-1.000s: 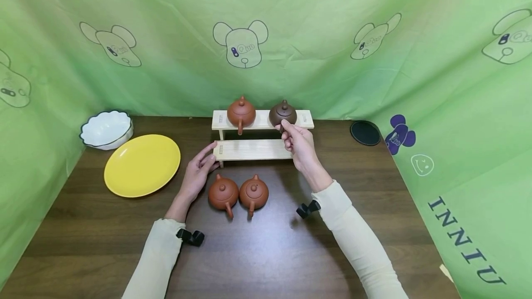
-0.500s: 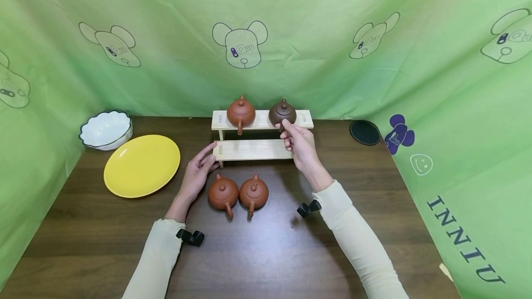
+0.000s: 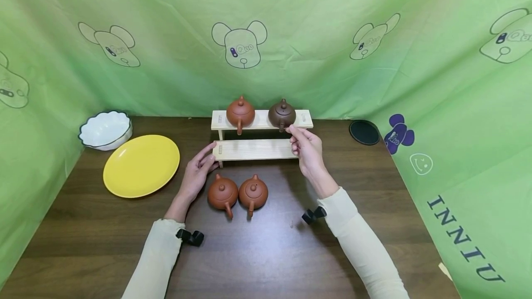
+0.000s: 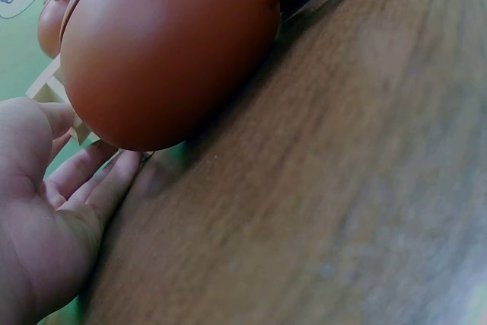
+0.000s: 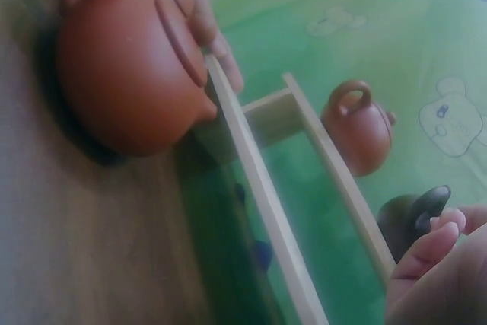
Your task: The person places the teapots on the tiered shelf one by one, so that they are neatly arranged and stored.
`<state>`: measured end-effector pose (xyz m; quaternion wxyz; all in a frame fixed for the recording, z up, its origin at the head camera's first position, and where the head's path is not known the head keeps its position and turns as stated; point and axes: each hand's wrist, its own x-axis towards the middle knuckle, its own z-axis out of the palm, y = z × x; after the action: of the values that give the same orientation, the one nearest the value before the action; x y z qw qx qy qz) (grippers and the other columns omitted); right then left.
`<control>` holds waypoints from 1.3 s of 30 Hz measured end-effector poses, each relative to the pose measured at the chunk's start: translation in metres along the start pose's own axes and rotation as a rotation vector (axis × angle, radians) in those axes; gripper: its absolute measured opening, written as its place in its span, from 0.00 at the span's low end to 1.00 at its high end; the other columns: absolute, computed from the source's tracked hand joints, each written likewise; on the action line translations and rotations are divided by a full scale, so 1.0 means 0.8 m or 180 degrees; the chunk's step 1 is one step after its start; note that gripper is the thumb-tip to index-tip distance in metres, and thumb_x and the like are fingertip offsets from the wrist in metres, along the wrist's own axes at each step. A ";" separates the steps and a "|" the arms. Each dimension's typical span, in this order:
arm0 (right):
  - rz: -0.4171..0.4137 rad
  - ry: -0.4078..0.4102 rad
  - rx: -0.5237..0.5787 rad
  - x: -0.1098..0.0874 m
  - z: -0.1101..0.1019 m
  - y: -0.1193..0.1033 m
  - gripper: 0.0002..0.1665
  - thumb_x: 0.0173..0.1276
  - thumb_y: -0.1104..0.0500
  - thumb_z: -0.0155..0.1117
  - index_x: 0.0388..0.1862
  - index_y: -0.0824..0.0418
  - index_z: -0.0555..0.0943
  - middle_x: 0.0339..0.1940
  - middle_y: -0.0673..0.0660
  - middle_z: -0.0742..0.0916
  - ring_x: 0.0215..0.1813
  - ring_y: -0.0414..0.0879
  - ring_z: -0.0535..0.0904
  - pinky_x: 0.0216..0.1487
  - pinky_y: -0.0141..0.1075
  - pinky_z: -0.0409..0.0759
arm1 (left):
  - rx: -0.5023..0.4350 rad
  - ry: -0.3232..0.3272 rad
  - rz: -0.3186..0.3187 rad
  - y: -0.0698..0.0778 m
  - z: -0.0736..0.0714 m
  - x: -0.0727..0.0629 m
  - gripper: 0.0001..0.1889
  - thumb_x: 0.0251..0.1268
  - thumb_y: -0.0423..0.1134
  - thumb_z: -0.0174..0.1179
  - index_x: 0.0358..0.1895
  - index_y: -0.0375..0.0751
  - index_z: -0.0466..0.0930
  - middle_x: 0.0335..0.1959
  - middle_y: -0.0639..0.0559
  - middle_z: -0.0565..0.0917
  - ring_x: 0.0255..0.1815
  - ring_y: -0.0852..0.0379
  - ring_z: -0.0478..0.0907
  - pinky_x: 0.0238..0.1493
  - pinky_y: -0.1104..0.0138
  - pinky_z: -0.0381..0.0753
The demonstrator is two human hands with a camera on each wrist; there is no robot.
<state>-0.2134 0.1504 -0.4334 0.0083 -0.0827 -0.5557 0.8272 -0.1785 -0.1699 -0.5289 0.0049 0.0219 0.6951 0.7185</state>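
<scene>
My left hand (image 3: 196, 174) holds the left end of a two-tier wooden display rack (image 3: 257, 150), with thumb and index finger at the lower board's edges. My right hand (image 3: 308, 149) is just right of the handle of a dark brown teapot (image 3: 282, 113), thumb and index fingertips close together. The handle shows beside the fingertips in the head view; whether they still touch is hard to tell. A reddish-brown teapot (image 3: 240, 113) sits left of the dark one on the upper tier. Two more reddish-brown teapots, one left (image 3: 222, 193) and one right (image 3: 253, 192), stand before the rack.
A yellow plate (image 3: 141, 166) lies on the wooden table (image 3: 266, 262) at the left, with a white scalloped bowl (image 3: 105, 129) behind it. At the far right is a black round coaster (image 3: 364, 132). Green printed cloth (image 3: 291, 77) hangs around the back and sides.
My right hand has drawn slightly right and back from the dark teapot's handle, which it was pinching. The left hand stays at the rack, and the teapots stand where they were.
</scene>
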 end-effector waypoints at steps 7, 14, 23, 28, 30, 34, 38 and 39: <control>0.0038 -0.0023 -0.0091 -0.017 -0.008 0.009 0.14 0.83 0.60 0.70 0.33 0.53 0.92 0.20 0.46 0.80 0.20 0.35 0.69 0.20 0.22 0.63 | 0.0015 0.0014 -0.0006 -0.001 -0.001 0.000 0.26 0.92 0.35 0.52 0.86 0.41 0.70 0.81 0.38 0.74 0.60 0.72 0.84 0.67 0.70 0.88; 0.0173 -0.0059 -0.0206 -0.039 -0.015 0.024 0.13 0.82 0.61 0.70 0.33 0.54 0.91 0.20 0.46 0.81 0.19 0.34 0.69 0.19 0.22 0.64 | 0.0013 0.0003 0.0010 -0.002 0.000 0.001 0.26 0.92 0.35 0.52 0.86 0.41 0.70 0.81 0.38 0.74 0.61 0.72 0.84 0.67 0.70 0.88; 0.0417 -0.0220 -0.0452 -0.075 -0.030 0.048 0.12 0.83 0.60 0.69 0.35 0.55 0.91 0.20 0.46 0.81 0.19 0.34 0.69 0.18 0.23 0.65 | 0.0025 -0.0012 0.0015 0.000 0.000 0.000 0.26 0.93 0.35 0.51 0.86 0.41 0.69 0.81 0.38 0.74 0.61 0.72 0.83 0.67 0.70 0.87; 0.0540 -0.0256 -0.0574 -0.093 -0.039 0.057 0.11 0.82 0.60 0.70 0.35 0.56 0.91 0.20 0.47 0.80 0.20 0.35 0.69 0.19 0.24 0.65 | 0.0026 -0.0026 0.0024 0.002 0.000 0.000 0.26 0.93 0.36 0.52 0.86 0.41 0.69 0.83 0.39 0.72 0.62 0.73 0.83 0.67 0.70 0.87; 0.0571 -0.0268 -0.0623 -0.098 -0.042 0.060 0.11 0.82 0.60 0.70 0.35 0.57 0.91 0.20 0.47 0.80 0.20 0.36 0.69 0.19 0.24 0.66 | 0.0024 -0.0023 0.0024 0.002 0.000 0.000 0.26 0.93 0.36 0.52 0.86 0.40 0.69 0.83 0.40 0.72 0.63 0.73 0.82 0.67 0.70 0.87; 0.0627 -0.0287 -0.0676 -0.105 -0.046 0.065 0.11 0.82 0.60 0.70 0.37 0.60 0.91 0.20 0.47 0.80 0.20 0.37 0.69 0.19 0.24 0.66 | 0.0025 -0.0008 0.0016 0.000 0.000 0.000 0.26 0.92 0.36 0.53 0.86 0.41 0.70 0.82 0.40 0.73 0.62 0.72 0.83 0.67 0.70 0.87; 0.0672 -0.0288 -0.0663 -0.110 -0.048 0.069 0.11 0.82 0.60 0.70 0.37 0.62 0.90 0.20 0.48 0.80 0.20 0.37 0.69 0.19 0.24 0.66 | 0.0033 -0.0012 0.0012 0.000 -0.001 0.000 0.26 0.92 0.36 0.52 0.86 0.41 0.69 0.83 0.41 0.73 0.62 0.73 0.83 0.67 0.70 0.87; 0.0678 -0.0293 -0.0660 -0.111 -0.048 0.070 0.11 0.82 0.60 0.70 0.37 0.62 0.90 0.21 0.48 0.81 0.19 0.36 0.69 0.19 0.24 0.66 | 0.0033 -0.0013 0.0013 0.000 -0.001 0.000 0.26 0.93 0.36 0.52 0.86 0.41 0.69 0.83 0.40 0.73 0.62 0.73 0.83 0.67 0.70 0.87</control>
<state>-0.1162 0.1550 -0.4875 -0.1136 -0.1037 -0.6260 0.7645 -0.1785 -0.1705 -0.5291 0.0047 0.0249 0.6988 0.7148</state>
